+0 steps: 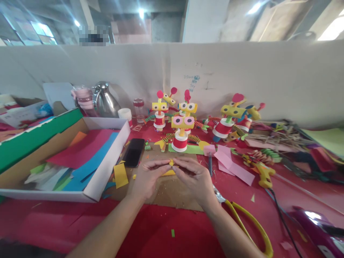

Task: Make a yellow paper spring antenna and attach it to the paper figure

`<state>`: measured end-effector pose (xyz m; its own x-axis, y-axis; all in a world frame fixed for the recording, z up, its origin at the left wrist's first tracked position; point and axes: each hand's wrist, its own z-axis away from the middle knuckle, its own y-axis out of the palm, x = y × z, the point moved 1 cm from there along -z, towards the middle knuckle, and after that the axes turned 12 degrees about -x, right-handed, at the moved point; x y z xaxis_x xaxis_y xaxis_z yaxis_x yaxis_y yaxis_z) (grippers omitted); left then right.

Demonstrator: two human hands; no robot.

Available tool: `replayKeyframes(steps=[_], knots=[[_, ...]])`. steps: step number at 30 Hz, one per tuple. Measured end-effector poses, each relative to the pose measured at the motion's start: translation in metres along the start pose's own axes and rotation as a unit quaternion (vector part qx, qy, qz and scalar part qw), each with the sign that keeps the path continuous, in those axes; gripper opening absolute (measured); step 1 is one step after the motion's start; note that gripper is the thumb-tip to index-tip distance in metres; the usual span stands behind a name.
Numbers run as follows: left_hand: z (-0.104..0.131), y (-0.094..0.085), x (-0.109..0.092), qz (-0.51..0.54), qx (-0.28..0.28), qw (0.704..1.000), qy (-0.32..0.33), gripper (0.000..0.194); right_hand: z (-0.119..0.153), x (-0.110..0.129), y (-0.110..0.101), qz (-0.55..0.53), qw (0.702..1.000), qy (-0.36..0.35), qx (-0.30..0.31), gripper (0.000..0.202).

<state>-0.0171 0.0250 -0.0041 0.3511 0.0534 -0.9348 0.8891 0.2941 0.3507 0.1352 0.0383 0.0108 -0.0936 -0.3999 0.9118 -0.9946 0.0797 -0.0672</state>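
Note:
Over a brown cardboard sheet [172, 191], my left hand [149, 177] and my right hand [195, 179] meet fingertip to fingertip. Both pinch a small yellow paper piece [171, 162], mostly covered by the fingers. A yellow strip [168, 173] shows on the cardboard behind them. Just beyond stands a paper-cup robot figure [179, 140] with pink-ringed eyes and coiled paper arms. Left of my left hand lie a yellow paper rectangle [120, 175] and a black phone [134, 152]. Scissors with yellow handles [236, 215] lie beside my right forearm.
A white box [107, 161] of coloured paper sits at left, with a steel jug [104, 98] behind it. More cup figures [225, 122] stand at the back. Pink paper pieces [233, 165], a yellow glue gun [265, 175] with its cord and a purple tool [317, 229] lie at right.

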Motion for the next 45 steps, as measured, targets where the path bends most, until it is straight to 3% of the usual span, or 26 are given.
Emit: replayKeyframes(steps=[4,21,35,45], knots=[[0.0,-0.001,-0.003,-0.006,0.016,1.0,0.009,0.018,0.0,0.002,-0.001,0.009,0.999,-0.033,-0.01,0.022],[0.002,-0.001,0.0,0.006,0.018,1.0,-0.011,0.013,0.005,0.005,0.0,0.011,0.999,-0.041,-0.005,0.014],[0.002,0.003,-0.006,0.046,0.036,0.998,0.003,0.016,0.006,0.005,0.005,-0.046,0.999,0.018,-0.013,0.014],[0.004,0.002,-0.004,0.1,0.071,0.992,-0.029,0.02,0.01,0.002,0.005,-0.011,0.999,-0.035,-0.04,0.015]])
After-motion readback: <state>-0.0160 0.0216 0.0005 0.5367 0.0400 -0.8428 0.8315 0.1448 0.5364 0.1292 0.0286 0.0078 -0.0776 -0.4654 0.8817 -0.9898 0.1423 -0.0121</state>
